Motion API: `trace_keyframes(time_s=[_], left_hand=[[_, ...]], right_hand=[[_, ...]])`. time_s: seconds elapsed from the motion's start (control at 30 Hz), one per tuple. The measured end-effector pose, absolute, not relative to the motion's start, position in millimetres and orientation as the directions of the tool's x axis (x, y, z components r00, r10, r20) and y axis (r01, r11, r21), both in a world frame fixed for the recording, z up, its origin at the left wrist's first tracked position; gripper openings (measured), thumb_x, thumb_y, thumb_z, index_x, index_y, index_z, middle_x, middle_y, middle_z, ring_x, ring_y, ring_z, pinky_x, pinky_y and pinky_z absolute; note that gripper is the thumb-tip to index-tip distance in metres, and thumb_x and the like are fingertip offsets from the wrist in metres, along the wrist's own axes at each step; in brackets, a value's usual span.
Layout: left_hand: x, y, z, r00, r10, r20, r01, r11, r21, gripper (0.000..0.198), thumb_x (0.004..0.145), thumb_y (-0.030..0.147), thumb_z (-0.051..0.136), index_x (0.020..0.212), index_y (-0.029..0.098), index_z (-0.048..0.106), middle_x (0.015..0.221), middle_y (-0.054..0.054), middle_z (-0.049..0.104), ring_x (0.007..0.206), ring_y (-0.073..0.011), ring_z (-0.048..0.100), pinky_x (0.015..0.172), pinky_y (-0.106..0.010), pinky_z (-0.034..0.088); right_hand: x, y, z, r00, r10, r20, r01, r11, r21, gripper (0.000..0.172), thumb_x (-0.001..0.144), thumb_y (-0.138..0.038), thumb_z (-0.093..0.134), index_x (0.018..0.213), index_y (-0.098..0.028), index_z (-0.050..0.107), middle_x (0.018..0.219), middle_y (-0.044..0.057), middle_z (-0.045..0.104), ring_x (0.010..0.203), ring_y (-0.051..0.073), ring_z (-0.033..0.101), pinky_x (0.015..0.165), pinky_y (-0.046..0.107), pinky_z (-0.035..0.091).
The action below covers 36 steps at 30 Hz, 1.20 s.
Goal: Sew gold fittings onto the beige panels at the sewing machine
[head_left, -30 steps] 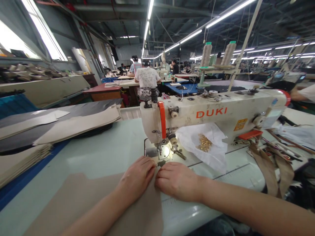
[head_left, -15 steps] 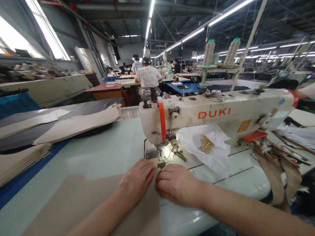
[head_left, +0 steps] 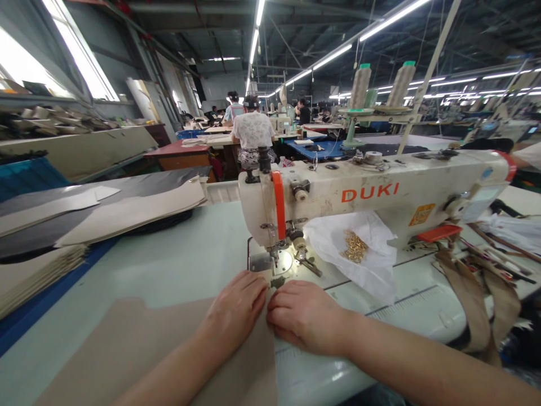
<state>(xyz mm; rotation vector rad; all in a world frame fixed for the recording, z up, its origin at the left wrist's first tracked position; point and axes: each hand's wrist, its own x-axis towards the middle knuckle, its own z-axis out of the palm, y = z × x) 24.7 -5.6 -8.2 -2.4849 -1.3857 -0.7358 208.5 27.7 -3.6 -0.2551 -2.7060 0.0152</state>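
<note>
A large beige fabric panel (head_left: 169, 332) lies flat on the pale green table under my left forearm. Its right edge runs up toward the needle area of the sewing machine (head_left: 321, 192). My left hand (head_left: 239, 301) presses on the panel's upper end, fingers bent and closed at the edge. Facing it, my right hand (head_left: 306, 316) has its fingers curled together on that same edge, pinching it. The fingertips of both hands nearly meet just in front of the needle plate (head_left: 283, 262). What lies beneath the fingertips is hidden.
A white bag of gold-coloured metal pieces (head_left: 355, 248) rests beneath the machine arm. Stacked beige panels (head_left: 139, 217) lie at the left. Brown straps (head_left: 465, 299) hang at the right. Thread cones (head_left: 359, 87) stand behind the machine. Another person (head_left: 253, 132) sits farther ahead.
The panel's upper end has shifted slightly forward toward the needle. Both hands keep nearly the same place and grip. The view has moved a little.
</note>
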Motion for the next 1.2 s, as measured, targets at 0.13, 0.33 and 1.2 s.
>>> trace_keyframes(time_s=[0.13, 0.33, 1.2], left_hand=[[25.5, -5.4, -6.7, 0.440, 0.733, 0.519, 0.836, -0.545, 0.061, 0.026, 0.093, 0.016, 0.037, 0.073, 0.017, 0.054, 0.072, -0.002, 0.060, 0.070, -0.0169, 0.053, 0.066, -0.029, 0.046], [26.2, -5.4, -5.6, 0.433, 0.735, 0.522, 0.836, -0.544, 0.072, 0.025, 0.092, 0.015, 0.038, 0.072, 0.017, 0.054, 0.072, -0.002, 0.061, 0.070, -0.0173, 0.053, 0.066, -0.030, 0.046], [27.5, -7.2, -2.6, 0.439, 0.772, 0.459, 0.851, -0.522, 0.063, 0.026, 0.092, 0.013, 0.038, 0.073, 0.017, 0.056, 0.073, -0.003, 0.061, 0.072, -0.0178, 0.054, 0.069, -0.031, 0.048]], right_hand=[[207.8, 27.3, -3.0, -0.894, 0.186, 0.408, 0.176, 0.982, -0.062, 0.018, 0.088, -0.025, 0.050, 0.080, -0.015, 0.063, 0.080, 0.005, 0.064, 0.079, 0.017, 0.056, 0.078, 0.029, 0.042], [207.6, 27.6, -3.5, -0.894, 0.188, 0.407, 0.177, 0.982, -0.065, 0.020, 0.089, -0.025, 0.048, 0.080, -0.016, 0.063, 0.080, 0.005, 0.065, 0.079, 0.017, 0.056, 0.077, 0.030, 0.042], [208.4, 24.7, -0.2, -0.887, 0.208, 0.411, 0.208, 0.977, -0.047, 0.017, 0.090, -0.023, 0.049, 0.080, -0.016, 0.061, 0.081, 0.005, 0.064, 0.081, 0.017, 0.056, 0.079, 0.030, 0.043]])
